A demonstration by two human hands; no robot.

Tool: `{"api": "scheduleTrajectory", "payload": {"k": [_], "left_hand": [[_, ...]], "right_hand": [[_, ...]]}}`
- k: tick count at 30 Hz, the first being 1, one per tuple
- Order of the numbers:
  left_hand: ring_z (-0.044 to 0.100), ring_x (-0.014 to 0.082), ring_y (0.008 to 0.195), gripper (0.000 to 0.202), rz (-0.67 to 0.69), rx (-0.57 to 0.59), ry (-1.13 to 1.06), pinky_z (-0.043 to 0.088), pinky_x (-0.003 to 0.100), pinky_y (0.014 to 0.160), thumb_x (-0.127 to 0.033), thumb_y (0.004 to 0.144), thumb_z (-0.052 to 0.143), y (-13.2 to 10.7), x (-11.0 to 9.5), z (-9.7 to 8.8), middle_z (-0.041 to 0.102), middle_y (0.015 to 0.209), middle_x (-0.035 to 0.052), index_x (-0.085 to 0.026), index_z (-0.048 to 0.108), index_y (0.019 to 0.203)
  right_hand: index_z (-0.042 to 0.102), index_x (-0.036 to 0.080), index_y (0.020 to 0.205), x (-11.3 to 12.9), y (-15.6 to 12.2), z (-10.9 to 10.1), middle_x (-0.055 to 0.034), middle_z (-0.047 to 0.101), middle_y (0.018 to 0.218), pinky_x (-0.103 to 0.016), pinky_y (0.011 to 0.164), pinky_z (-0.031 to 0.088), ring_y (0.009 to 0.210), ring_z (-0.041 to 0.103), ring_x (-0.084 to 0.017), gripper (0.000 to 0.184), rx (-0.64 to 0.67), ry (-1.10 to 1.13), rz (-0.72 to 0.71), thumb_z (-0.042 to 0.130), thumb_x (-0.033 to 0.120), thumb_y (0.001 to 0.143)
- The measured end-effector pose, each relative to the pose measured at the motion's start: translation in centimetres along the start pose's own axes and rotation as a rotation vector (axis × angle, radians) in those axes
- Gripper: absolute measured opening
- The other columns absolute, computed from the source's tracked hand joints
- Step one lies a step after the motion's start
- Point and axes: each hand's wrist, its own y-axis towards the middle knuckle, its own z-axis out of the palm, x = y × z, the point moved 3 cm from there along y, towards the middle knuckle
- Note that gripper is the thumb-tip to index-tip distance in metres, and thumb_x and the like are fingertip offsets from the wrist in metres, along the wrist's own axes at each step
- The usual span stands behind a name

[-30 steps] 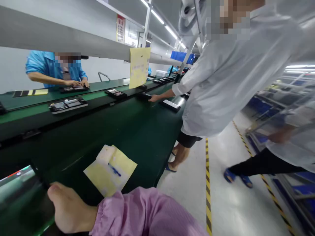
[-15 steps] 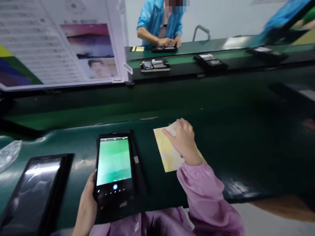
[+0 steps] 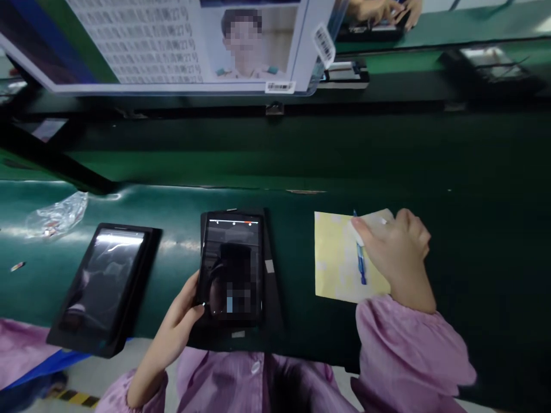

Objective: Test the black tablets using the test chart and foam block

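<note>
My left hand (image 3: 178, 324) grips the lower left edge of a black tablet (image 3: 235, 264), thumb on its front. The tablet's screen is mostly dark, with reflections and small icons along the top. It lies over a larger black case (image 3: 270, 287) on the green bench. Over a yellow sheet of paper (image 3: 329, 258), my right hand (image 3: 398, 252) is closed on a folded white cloth (image 3: 379, 223); whether it is cloth or paper is hard to tell. A blue pen (image 3: 360, 264) lies on the sheet, partly covered by the white piece.
Left of me lies another black tablet (image 3: 103, 281) in a thick case. Behind it are a clear plastic bag (image 3: 60, 215) and a dark slanted bar (image 3: 55, 158). A printed display board (image 3: 172, 57) overhangs the bench. Opposite, a co-worker's hands (image 3: 387, 11) touch a device.
The view has tilted down and turned left. The held tablet's screen went from bright green to dark. My left thumb now rests on the tablet's front. My right hand still holds the white cloth.
</note>
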Motion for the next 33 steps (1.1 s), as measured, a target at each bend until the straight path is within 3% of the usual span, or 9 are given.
{"api": "scheduleTrajectory", "payload": {"k": [7,9,12,15,18,23,27,30,33], "left_hand": [[0.053,0.0304,0.149,0.064,0.011,0.050,0.043,0.046,0.042,0.122,-0.044,0.095,0.070,0.0,-0.5,-0.3,0.058,0.159,0.0086,-0.023,0.058,0.154],[0.061,0.0312,0.140,0.064,0.000,0.063,0.065,0.054,0.041,0.114,-0.049,0.093,0.073,0.0,-0.9,-0.7,0.066,0.150,0.0094,-0.024,0.062,0.151],[0.072,0.0272,0.114,0.056,0.008,0.052,0.150,0.063,0.035,0.094,-0.054,0.093,0.072,0.1,-1.6,-1.3,0.078,0.121,0.0080,-0.025,0.071,0.141],[0.069,0.0198,0.091,0.046,0.032,0.009,0.203,0.062,0.027,0.077,-0.055,0.095,0.070,0.2,-2.1,-1.8,0.072,0.101,0.0049,-0.028,0.077,0.132],[0.066,0.0177,0.089,0.041,0.050,-0.006,0.191,0.061,0.024,0.073,-0.055,0.095,0.070,0.2,-2.2,-1.9,0.071,0.106,0.0055,-0.030,0.079,0.127],[0.070,0.0173,0.096,0.037,0.091,-0.073,0.144,0.061,0.023,0.083,-0.054,0.095,0.071,0.3,-1.7,-1.6,0.074,0.111,0.0044,-0.032,0.080,0.124],[0.068,0.0166,0.121,0.042,0.145,-0.169,0.064,0.055,0.025,0.106,-0.045,0.098,0.070,0.2,-1.4,-1.1,0.066,0.143,0.0000,-0.041,0.068,0.141],[0.053,0.0218,0.147,0.051,0.189,-0.097,0.012,0.046,0.033,0.121,-0.040,0.099,0.069,0.4,-1.3,0.2,0.053,0.162,-0.0013,-0.044,0.059,0.149],[0.031,0.0266,0.162,0.065,0.241,-0.038,0.034,0.030,0.045,0.132,-0.037,0.099,0.069,0.5,-1.3,1.5,0.037,0.173,-0.0022,-0.045,0.045,0.159]], "right_hand": [[0.052,0.011,0.147,-0.2,0.4,-0.4,-0.0324,0.037,0.166,-0.072,0.124,0.025,0.158,0.024,-0.055,0.080,0.037,0.032,0.010,0.069,0.062,0.088],[0.054,0.015,0.142,0.3,0.2,-0.7,-0.0300,0.041,0.162,-0.069,0.121,0.035,0.153,0.033,-0.053,0.080,0.023,0.120,0.035,0.080,0.056,0.079],[0.048,0.024,0.140,1.3,-0.5,-0.7,-0.0241,0.048,0.153,-0.066,0.104,0.053,0.134,0.057,-0.049,0.093,-0.034,0.349,0.059,0.092,0.052,0.063],[0.047,0.025,0.135,2.5,-1.2,-0.5,-0.0197,0.056,0.142,-0.064,0.093,0.060,0.123,0.065,-0.046,0.099,-0.099,0.468,-0.037,0.097,0.054,0.054],[0.050,0.024,0.131,3.6,-1.9,-0.3,-0.0178,0.062,0.135,-0.058,0.089,0.064,0.123,0.065,-0.044,0.094,-0.129,0.528,-0.163,0.098,0.053,0.056],[0.062,0.024,0.128,6.4,-2.8,-0.5,-0.0113,0.068,0.132,-0.047,0.082,0.067,0.121,0.070,-0.036,0.059,-0.069,0.563,-0.353,0.088,0.038,0.076],[0.068,0.029,0.126,9.7,-3.7,-0.4,-0.0061,0.070,0.126,-0.045,0.084,0.066,0.113,0.072,-0.030,0.042,-0.011,0.542,-0.592,0.081,0.024,0.087],[0.068,0.032,0.124,12.0,-4.5,0.4,-0.0033,0.070,0.124,-0.046,0.096,0.063,0.116,0.070,-0.026,0.038,0.033,0.555,-0.831,0.073,0.012,0.092],[0.067,0.033,0.125,13.5,-4.9,1.8,-0.0035,0.068,0.127,-0.045,0.103,0.061,0.123,0.067,-0.024,0.040,0.090,0.569,-0.979,0.066,0.006,0.097]]}}
